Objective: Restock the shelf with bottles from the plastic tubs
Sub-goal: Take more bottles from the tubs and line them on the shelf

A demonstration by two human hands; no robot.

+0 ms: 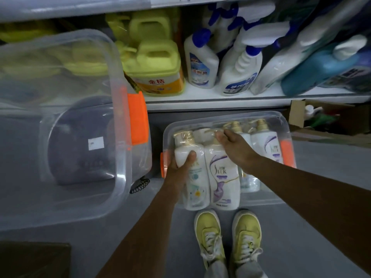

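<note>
Down on the grey floor (311, 227), a clear plastic tub (224, 125) with orange latches is sitting just in front of the shelf (210, 100), and pump bottles are lying flat in it side by side, long axes running toward the shelf, gold pump heads pointing away from the person. Left hand (178, 167) is gripping the leftmost bottle (195, 177), thumb curled over its white shoulder, fingers wrapped round the far side; bottle is white with a pale green flower label. Right hand (234, 145) is reaching over the next bottle (222, 177), white with a purple swirl label, fingers relaxed and fairly straight near the pump tops; whether they are touching cannot be told. Two more white bottles (265, 143) are lying to the right, partly hidden under the right arm. Bottles are looking shrink-wrapped in film. Second clear tub (112, 117), larger, is tipped on its side at left with its opening facing the camera, something dark showing through its wall. Shelf is carrying yellow jugs (158, 65), white spray bottles (236, 71) with blue caps, and a blue bottle (313, 71) leaning. Yellow shoes (228, 237) are showing just below the tub.
</note>
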